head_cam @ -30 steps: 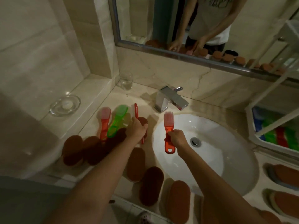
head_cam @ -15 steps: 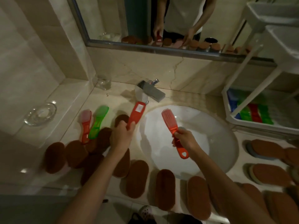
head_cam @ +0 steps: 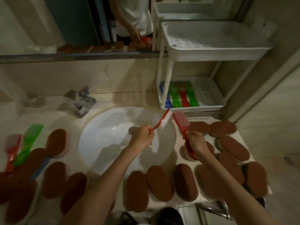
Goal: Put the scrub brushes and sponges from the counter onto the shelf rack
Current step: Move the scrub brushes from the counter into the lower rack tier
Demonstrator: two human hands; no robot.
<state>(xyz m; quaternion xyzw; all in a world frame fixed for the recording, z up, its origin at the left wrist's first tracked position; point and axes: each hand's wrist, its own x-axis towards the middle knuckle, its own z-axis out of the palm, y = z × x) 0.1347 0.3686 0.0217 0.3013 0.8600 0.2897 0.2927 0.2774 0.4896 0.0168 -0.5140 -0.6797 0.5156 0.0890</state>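
My left hand [head_cam: 142,136] grips a red scrub brush [head_cam: 160,121] by its handle, its head pointing up at the rack. My right hand [head_cam: 195,140] holds a second red brush [head_cam: 181,122], bristle head just below the rack's lower tray. The white shelf rack [head_cam: 194,109] stands at the right; its lower tray holds blue, green and red brushes [head_cam: 182,95], and its upper tray [head_cam: 211,52] looks bare. A red brush [head_cam: 12,149] and a green brush [head_cam: 28,142] lie at the far left. Several brown oval sponges [head_cam: 159,183] line the counter's front and both sides.
A white basin [head_cam: 103,127] fills the middle, with a chrome tap [head_cam: 81,101] behind it. A mirror [head_cam: 73,21] runs along the wall and reflects a person's torso. A glass [head_cam: 32,99] stands blurred at the back left. A wall closes the right side.
Both hands carried their red brushes to the right, from over the basin's left and middle to just below the rack's lower tray. The view swung right with them.
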